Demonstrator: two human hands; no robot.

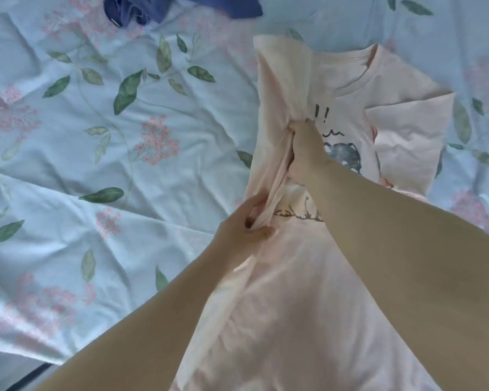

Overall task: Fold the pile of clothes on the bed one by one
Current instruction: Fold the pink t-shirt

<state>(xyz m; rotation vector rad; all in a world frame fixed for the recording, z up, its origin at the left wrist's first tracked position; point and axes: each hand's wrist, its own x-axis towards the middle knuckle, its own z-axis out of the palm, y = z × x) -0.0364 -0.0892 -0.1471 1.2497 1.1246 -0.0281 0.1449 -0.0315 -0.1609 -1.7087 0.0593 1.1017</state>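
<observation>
A pale blue bedsheet (68, 170), printed with pink flower clusters and green leaves, is spread wrinkled across the view. At seven o'clock its edge is bordered by a dark strip (34, 375).

both hands are bunched into a pale pink t-shirt (336, 86) on a floral bedsheet (96, 136): left hand (244, 224) grips a fold low down, right hand (304, 145) higher up by the print. blue clothes (181, 8) lie at the top.

**Two exclamation marks, no words**

The pink T-shirt (350, 88) bears two dark exclamation marks (321, 114), "!!", on its chest, at 1 o'clock from the right hand (302, 148). The squiggles (333, 133) and grey drawing (345, 156) below spell nothing readable.
</observation>
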